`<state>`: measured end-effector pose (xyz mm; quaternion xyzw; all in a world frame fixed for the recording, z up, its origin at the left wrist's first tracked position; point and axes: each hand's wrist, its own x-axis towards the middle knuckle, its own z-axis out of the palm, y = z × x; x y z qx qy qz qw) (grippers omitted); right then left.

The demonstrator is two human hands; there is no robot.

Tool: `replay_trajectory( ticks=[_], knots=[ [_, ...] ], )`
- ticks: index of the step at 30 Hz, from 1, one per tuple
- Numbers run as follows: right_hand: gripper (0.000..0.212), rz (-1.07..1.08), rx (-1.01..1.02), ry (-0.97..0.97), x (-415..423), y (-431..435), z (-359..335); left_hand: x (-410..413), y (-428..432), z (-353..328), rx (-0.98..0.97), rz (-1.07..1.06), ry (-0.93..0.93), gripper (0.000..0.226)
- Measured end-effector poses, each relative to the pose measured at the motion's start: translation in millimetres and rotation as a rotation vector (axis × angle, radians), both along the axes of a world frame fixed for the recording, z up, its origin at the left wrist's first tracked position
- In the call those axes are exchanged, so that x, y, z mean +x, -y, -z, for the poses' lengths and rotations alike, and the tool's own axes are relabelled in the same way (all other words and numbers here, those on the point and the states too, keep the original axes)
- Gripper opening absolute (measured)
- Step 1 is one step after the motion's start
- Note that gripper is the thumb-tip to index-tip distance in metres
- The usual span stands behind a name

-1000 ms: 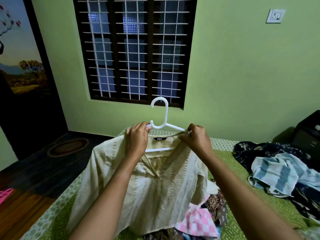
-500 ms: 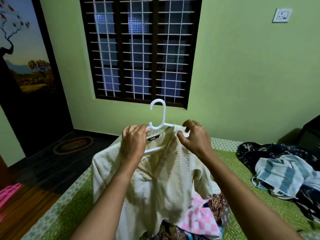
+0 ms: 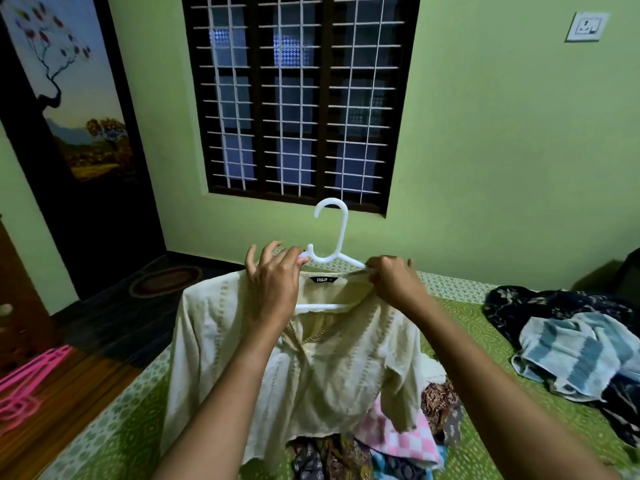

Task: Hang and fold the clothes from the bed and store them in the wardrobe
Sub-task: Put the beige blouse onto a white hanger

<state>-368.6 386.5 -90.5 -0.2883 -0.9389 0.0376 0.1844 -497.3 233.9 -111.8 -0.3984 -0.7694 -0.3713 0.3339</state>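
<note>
The cream top (image 3: 311, 358) hangs mid-frame on a white plastic hanger (image 3: 343, 233), held above the bed (image 3: 121, 427). The right hand (image 3: 394, 282) pinches the collar against the hanger's right arm. The left hand (image 3: 273, 282) has its fingers fanned out, with only its tips at the hanger's left arm, and I cannot tell whether they pinch it.

With that side loosely held, the hanger could tip. The wide neckline could then slide off one shoulder, dropping the top onto the pile below. There lie a pink checked cloth (image 3: 398, 441) and dark printed pieces. At the right edge a blue striped towel (image 3: 571, 355) sits on a dark floral garment (image 3: 540, 303). Pink hangers (image 3: 31, 389) lie at lower left, and a barred window (image 3: 298, 98) fills the upper centre. Nothing blocks lifting the hanger away.
</note>
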Motion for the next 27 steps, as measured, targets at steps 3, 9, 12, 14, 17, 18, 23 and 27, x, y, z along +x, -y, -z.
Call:
replay_trajectory(
  ticks=[3,9,12,14,17,18,23,27],
  knots=[
    [0.033,-0.26,-0.092,-0.166,-0.4,21.4,-0.2,6.5,10.2,6.9,0.014,-0.021,0.021,0.009],
    [0.026,-0.228,-0.06,-0.293,8.1,56.6,7.4,19.0,43.8,10.8,0.02,-0.029,0.067,0.034],
    [0.026,-0.194,-0.045,-0.362,18.2,77.9,15.2,28.1,64.0,12.7,0.016,-0.001,0.135,0.029],
    [0.024,-0.171,-0.043,-0.415,28.3,94.6,17.1,37.3,77.2,12.3,0.017,0.029,0.175,0.019],
    [0.022,-0.143,-0.015,-0.46,48.9,120.0,17.1,55.6,97.9,12.1,0.02,0.051,0.185,0.015],
    [0.022,-0.133,-0.011,-0.465,57.4,129.6,16.7,62.7,106.0,11.8,0.023,0.06,0.185,0.015],
    [0.02,-0.044,-0.023,-0.495,115.6,185.6,26.5,110.3,149.4,19.4,0.0,0.142,0.176,0.012],
    [0.022,0.068,-0.042,-0.464,178.9,235.3,40.4,158.7,184.3,31.9,-0.036,0.257,0.169,0.026]
  ],
)
